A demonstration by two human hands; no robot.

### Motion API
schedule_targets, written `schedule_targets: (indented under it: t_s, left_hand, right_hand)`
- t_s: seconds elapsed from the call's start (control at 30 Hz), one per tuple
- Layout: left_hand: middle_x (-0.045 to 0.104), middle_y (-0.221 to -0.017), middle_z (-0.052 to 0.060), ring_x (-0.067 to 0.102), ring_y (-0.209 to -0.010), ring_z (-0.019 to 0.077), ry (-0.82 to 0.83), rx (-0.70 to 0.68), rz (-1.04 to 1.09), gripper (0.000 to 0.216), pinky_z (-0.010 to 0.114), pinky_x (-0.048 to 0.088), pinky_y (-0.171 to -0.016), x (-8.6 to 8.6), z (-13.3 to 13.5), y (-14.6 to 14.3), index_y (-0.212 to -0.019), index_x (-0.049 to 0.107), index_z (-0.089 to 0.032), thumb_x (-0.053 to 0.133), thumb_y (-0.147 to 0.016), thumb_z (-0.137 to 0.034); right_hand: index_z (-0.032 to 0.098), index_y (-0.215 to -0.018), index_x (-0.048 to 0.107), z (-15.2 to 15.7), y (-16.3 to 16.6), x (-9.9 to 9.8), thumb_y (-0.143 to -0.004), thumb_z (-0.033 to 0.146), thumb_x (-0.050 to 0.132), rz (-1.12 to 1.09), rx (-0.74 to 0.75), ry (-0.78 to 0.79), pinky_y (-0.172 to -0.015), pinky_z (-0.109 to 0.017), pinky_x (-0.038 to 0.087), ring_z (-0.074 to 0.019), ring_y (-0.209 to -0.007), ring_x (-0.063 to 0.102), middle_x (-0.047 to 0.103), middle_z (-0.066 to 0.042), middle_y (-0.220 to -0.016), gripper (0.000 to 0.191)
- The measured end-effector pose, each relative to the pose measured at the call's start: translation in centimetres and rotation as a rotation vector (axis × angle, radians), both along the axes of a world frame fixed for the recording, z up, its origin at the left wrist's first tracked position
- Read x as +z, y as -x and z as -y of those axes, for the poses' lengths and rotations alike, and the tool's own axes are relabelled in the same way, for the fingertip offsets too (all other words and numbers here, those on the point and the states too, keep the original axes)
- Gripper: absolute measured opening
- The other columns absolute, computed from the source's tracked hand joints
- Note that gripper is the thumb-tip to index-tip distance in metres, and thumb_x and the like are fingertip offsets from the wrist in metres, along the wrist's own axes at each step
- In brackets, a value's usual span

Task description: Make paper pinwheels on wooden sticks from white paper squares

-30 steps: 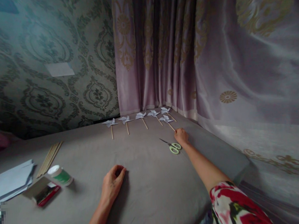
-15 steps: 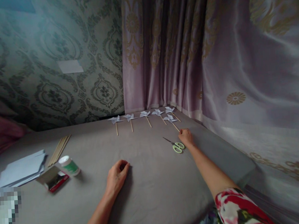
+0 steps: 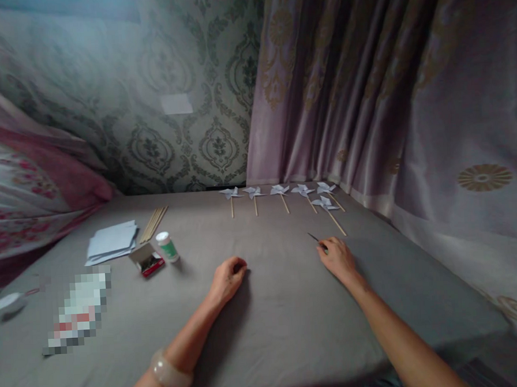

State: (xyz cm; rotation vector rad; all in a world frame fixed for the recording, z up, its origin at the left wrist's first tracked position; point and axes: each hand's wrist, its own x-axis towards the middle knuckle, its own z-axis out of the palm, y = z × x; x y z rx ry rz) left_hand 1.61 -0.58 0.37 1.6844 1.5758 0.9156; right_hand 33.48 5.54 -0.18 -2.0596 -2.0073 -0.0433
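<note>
My right hand (image 3: 339, 260) is closed over the handles of a pair of scissors, hiding them; only the thin dark blade (image 3: 313, 236) shows, pointing away to the left. Just beyond it lies the nearest white paper pinwheel (image 3: 325, 204) on a wooden stick, apart from my fingers. Behind that, several more pinwheels (image 3: 280, 190) lie in a row along the far edge. My left hand (image 3: 229, 279) rests on the grey cloth with its fingers curled inward. What those fingers hold, if anything, is hidden.
On the left lie a stack of white paper (image 3: 112, 238), several wooden sticks (image 3: 154, 224), a white-and-green bottle (image 3: 167, 248) and an open red box (image 3: 153, 265). A blurred-out packet (image 3: 80, 307) lies nearer me. Curtains (image 3: 367, 124) hang along the right side.
My right hand has let go of the front pinwheel's stick and come back over the scissors. The view has turned left. My left hand stays curled on the cloth.
</note>
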Motion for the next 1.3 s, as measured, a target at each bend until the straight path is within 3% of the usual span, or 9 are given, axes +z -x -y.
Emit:
schedule_targets:
  t_s: [0.13,0.27,0.5,0.73,0.87,0.97,1.13,1.23,1.3]
  left_hand:
    - [0.071,-0.078,0.006,0.062,-0.073,0.0184,0.078,-0.037,0.033,0.026,0.027,0.046,-0.068,1.4,2.4,1.5,-0.080,0.068,-0.015,0.051,-0.074,-0.033]
    - [0.070,-0.078,0.004,0.059,-0.068,0.0147,0.113,0.003,0.047,0.028,0.024,0.045,-0.064,3.0,5.7,3.8,-0.084,0.068,-0.014,0.051,-0.077,-0.035]
    - [0.068,-0.073,0.004,0.058,-0.066,0.0135,0.022,0.381,0.154,0.027,0.023,0.044,-0.062,2.6,10.5,9.0,-0.085,0.068,-0.015,0.053,-0.077,-0.036]
    - [0.064,-0.065,0.002,0.057,-0.061,0.0139,-0.199,0.813,0.186,0.027,0.025,0.044,-0.060,2.2,13.1,14.8,-0.082,0.068,-0.015,0.061,-0.073,-0.040]
    - [0.060,-0.066,0.000,0.055,-0.059,0.0119,-0.531,1.260,0.366,0.020,0.024,0.043,-0.059,2.9,11.9,18.4,-0.083,0.065,-0.015,0.063,-0.072,-0.032]
    - [0.055,-0.072,-0.001,0.052,-0.060,0.0094,-0.787,1.540,0.484,0.020,0.023,0.043,-0.060,3.6,9.4,20.0,-0.094,0.057,-0.014,0.048,-0.082,-0.027]
    - [0.056,-0.080,0.002,0.056,-0.067,0.0107,-0.888,1.535,0.498,0.019,0.023,0.046,-0.062,4.5,3.3,18.7,-0.098,0.054,-0.014,0.044,-0.085,-0.023]
    - [0.061,-0.089,0.006,0.059,-0.078,0.0128,-0.922,1.434,0.279,0.020,0.024,0.047,-0.072,5.0,0.6,18.3,-0.098,0.057,-0.015,0.045,-0.086,-0.025]
    - [0.064,-0.092,0.008,0.060,-0.083,0.0145,-0.793,1.368,0.085,0.021,0.025,0.047,-0.076,5.5,-0.3,19.5,-0.097,0.060,-0.015,0.044,-0.085,-0.023]
  right_hand:
    - [0.017,-0.105,0.067,-0.3,-0.7,-0.9,-0.086,0.022,0.049,0.031,0.019,-0.059,-0.090,-0.033,0.041,-0.0239,-0.101,0.058,0.067,-0.014,-0.105,0.027]
    - [0.010,-0.098,0.068,-0.5,-2.0,-1.9,-0.085,0.025,0.042,0.102,0.106,-0.128,-0.079,-0.037,0.044,-0.0267,-0.083,0.062,0.068,-0.017,-0.093,0.033]
    - [0.021,-0.078,0.067,-1.4,-3.7,-3.8,-0.077,0.045,0.038,-0.042,0.217,-0.140,-0.059,-0.045,0.046,-0.0309,-0.062,0.059,0.064,-0.016,-0.076,0.038]
    - [0.023,-0.077,0.068,0.2,-0.8,-2.4,-0.073,0.050,0.039,-0.130,0.260,-0.012,-0.062,-0.045,0.047,-0.0309,-0.067,0.062,0.066,-0.016,-0.083,0.040]
    - [0.022,-0.084,0.068,0.8,1.5,-2.5,-0.074,0.052,0.038,-0.152,0.336,0.004,-0.069,-0.044,0.051,-0.0304,-0.075,0.065,0.069,-0.012,-0.088,0.043]
    - [0.020,-0.084,0.067,0.8,2.6,-3.4,-0.074,0.049,0.039,-0.135,0.389,-0.036,-0.070,-0.044,0.051,-0.0300,-0.074,0.066,0.069,-0.011,-0.085,0.041]
    - [0.018,-0.087,0.065,1.0,3.0,-4.7,-0.078,0.045,0.039,-0.081,0.439,-0.173,-0.070,-0.042,0.051,-0.0286,-0.073,0.065,0.068,-0.013,-0.087,0.038]
    - [0.019,-0.089,0.064,1.4,2.9,-5.1,-0.080,0.042,0.038,-0.068,0.459,-0.251,-0.072,-0.041,0.050,-0.0285,-0.076,0.065,0.067,-0.012,-0.087,0.037]
    - [0.019,-0.090,0.063,1.6,3.0,-5.2,-0.080,0.042,0.037,-0.074,0.466,-0.271,-0.073,-0.041,0.050,-0.0282,-0.076,0.064,0.067,-0.011,-0.086,0.036]
